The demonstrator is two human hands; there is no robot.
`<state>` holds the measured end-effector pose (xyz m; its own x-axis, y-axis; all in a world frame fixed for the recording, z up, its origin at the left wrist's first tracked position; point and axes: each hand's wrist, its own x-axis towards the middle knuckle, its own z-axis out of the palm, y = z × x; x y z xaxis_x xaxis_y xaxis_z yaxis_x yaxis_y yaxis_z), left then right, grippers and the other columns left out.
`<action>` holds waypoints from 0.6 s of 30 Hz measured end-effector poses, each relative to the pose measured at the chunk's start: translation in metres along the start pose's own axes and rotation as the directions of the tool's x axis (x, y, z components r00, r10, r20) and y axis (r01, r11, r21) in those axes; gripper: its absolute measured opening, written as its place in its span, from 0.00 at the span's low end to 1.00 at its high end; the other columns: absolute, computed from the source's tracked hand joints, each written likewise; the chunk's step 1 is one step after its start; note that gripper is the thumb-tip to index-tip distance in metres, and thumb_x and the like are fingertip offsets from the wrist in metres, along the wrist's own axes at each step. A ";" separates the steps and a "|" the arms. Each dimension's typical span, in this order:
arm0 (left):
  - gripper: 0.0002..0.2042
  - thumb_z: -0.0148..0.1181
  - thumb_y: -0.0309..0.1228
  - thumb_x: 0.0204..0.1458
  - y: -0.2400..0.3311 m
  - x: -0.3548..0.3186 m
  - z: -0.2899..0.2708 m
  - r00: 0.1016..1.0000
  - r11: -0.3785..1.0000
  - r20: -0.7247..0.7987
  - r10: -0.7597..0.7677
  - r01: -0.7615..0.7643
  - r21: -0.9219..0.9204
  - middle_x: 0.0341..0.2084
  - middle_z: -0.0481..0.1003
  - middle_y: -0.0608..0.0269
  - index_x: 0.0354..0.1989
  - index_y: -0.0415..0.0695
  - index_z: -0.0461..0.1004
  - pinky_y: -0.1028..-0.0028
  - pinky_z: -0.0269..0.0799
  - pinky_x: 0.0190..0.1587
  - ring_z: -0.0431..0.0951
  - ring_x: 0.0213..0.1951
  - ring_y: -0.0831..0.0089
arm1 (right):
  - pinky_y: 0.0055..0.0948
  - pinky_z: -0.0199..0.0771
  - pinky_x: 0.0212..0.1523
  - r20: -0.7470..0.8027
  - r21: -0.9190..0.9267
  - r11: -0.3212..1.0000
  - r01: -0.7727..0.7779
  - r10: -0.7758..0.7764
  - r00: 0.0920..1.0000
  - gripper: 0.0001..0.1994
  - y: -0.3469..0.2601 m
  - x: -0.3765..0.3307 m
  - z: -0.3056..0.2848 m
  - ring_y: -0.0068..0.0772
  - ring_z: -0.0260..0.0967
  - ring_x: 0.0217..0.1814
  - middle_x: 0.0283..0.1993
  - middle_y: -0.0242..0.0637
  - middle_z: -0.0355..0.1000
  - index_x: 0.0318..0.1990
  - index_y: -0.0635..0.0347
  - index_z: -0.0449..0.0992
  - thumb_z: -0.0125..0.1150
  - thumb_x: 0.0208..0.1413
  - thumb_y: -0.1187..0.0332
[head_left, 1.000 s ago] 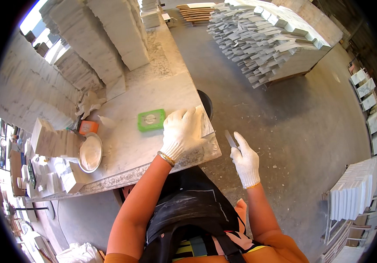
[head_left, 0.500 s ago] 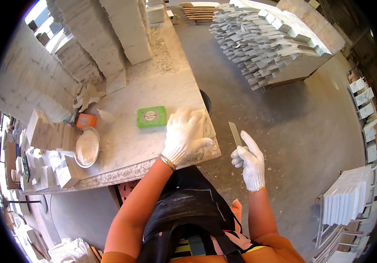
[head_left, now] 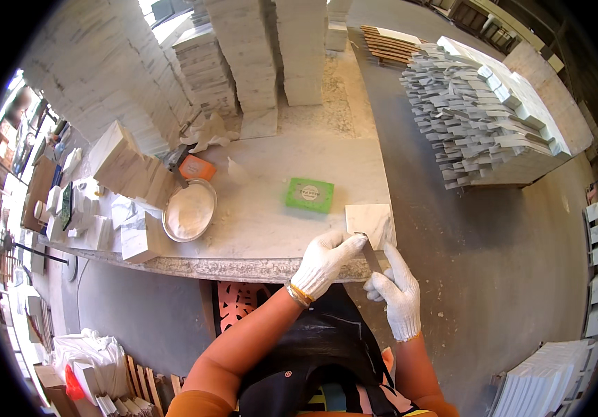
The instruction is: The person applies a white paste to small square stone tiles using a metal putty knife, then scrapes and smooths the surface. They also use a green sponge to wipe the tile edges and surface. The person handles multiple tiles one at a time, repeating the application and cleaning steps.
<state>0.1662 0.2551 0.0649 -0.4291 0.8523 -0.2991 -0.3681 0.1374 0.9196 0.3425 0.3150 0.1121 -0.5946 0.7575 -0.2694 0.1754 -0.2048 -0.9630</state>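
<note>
Work looks partway along, unfinished: the marble tile (head_left: 370, 217) lies on the counter (head_left: 250, 208) just beyond the left hand (head_left: 323, 265), whose closed fingers seem to pinch the flat metal blade (head_left: 371, 258) gripped in the right hand (head_left: 398, 297), forefinger extended.

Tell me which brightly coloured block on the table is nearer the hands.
The green block, close by the pale square tile; the orange block lies farther left and farther from both hands.
</note>
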 end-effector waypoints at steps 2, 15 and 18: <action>0.20 0.60 0.43 0.65 0.007 -0.007 -0.008 0.999 0.993 -0.025 -0.030 0.027 -0.111 0.39 0.80 0.62 0.50 0.35 0.79 0.75 0.73 0.47 0.76 0.42 0.77 | 0.24 0.79 0.36 0.036 -0.012 0.999 0.030 -0.029 0.999 0.31 0.003 0.004 0.006 0.22 0.75 0.32 0.32 0.36 0.77 0.73 0.65 0.61 0.58 0.62 0.73; 0.22 0.51 0.43 0.70 0.003 -0.047 -0.082 0.985 0.999 -0.166 0.037 -0.041 -0.022 0.30 0.79 0.63 0.53 0.33 0.78 0.73 0.72 0.41 0.76 0.33 0.73 | 0.38 0.75 0.55 0.334 -0.780 0.264 0.567 -0.591 0.734 0.31 -0.013 0.123 0.065 0.42 0.75 0.54 0.53 0.46 0.77 0.66 0.54 0.72 0.66 0.58 0.52; 0.18 0.53 0.39 0.68 0.018 -0.048 -0.067 0.973 0.949 -0.216 0.086 -0.014 0.316 0.28 0.79 0.65 0.51 0.36 0.81 0.74 0.72 0.41 0.76 0.34 0.77 | 0.45 0.69 0.62 0.454 -0.859 -0.010 0.512 -0.479 0.751 0.34 0.005 0.167 0.100 0.48 0.68 0.65 0.60 0.46 0.74 0.67 0.47 0.71 0.66 0.54 0.45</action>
<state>0.1249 0.1825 0.0788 -0.6273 0.7318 -0.2664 -0.0823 0.2779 0.9571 0.1658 0.3781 0.0613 -0.8869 0.3860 0.2537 0.3676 0.9224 -0.1184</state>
